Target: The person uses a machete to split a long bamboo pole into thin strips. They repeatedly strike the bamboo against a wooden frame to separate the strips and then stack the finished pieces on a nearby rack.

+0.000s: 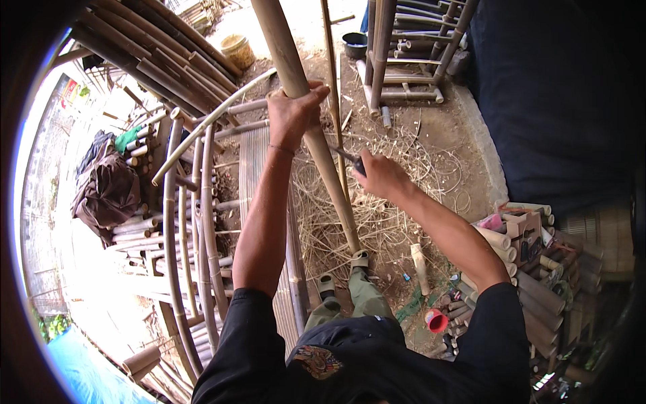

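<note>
A thick bamboo pole (280,47) runs slanting from the top of the view down to my shoe (361,256). My left hand (294,116) is closed round its upper part, thumb side up. In my right hand (385,176) is a knife (359,163) with a black handle, its narrow blade pointing left at the pole. The blade tip lies close beside the bamboo; whether it touches, I cannot tell. A thinner bamboo strip (334,101) stands upright just right of the pole.
Pale shavings (404,168) cover the ground. Left are a slatted bamboo bench (254,161), a curved bamboo frame (176,236) and stacked poles (155,40). Cut bamboo pieces (538,296) and a red cup (436,321) lie right. A bamboo rack (407,95) stands behind.
</note>
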Demonstrator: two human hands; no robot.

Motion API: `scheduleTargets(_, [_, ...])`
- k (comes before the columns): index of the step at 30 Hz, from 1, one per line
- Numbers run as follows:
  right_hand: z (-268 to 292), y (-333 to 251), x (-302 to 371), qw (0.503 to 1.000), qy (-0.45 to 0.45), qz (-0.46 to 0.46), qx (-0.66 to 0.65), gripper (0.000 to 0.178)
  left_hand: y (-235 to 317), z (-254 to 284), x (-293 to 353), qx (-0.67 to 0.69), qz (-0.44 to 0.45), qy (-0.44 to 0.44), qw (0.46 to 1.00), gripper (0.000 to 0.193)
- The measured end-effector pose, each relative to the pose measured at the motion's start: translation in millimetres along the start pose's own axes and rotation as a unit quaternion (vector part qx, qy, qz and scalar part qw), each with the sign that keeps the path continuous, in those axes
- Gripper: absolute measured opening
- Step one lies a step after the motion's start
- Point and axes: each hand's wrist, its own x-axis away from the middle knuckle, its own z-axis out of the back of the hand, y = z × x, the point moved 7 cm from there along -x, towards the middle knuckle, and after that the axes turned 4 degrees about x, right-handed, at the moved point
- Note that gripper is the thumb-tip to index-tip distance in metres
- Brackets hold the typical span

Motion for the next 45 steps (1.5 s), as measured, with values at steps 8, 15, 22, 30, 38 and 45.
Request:
scheduleTargets(8, [-142,46,5,0.909,-0.212,-0.218,-0.284,0.032,-11,3,-20,-0.016,0.01,0.028,0.999,0.028])
scheduleTargets(15, [-240,98,-3,0.924,-0.206,-0.239,-0.218,0.024,-82,54,-24,-0.001,-0.086,-0.026,0.996,0.089])
scheduleTargets(22, [-235,107,-35,0.98,-0.151,-0.101,-0.086,0.023,-241,44,3,0.006,0.173,-0.097,0.98,0.034])
scheduleTargets(30, [-228,105,-51,0.97,-0.177,-0.12,-0.115,0.03,-245,48,-2,-0.007,0.107,0.045,0.993,0.023])
scheduleTargets(38, [-209,81,-58,0.958,-0.1,-0.139,-0.231,0.042,-255,55,-5,0.002,0.12,0.038,0.992,0.018])
scheduleTargets(45, [-462,216,-19,0.953,-0.126,-0.195,-0.194,0.028,-242,34,-18,-0.017,0.088,-0.026,0.996,0.023])
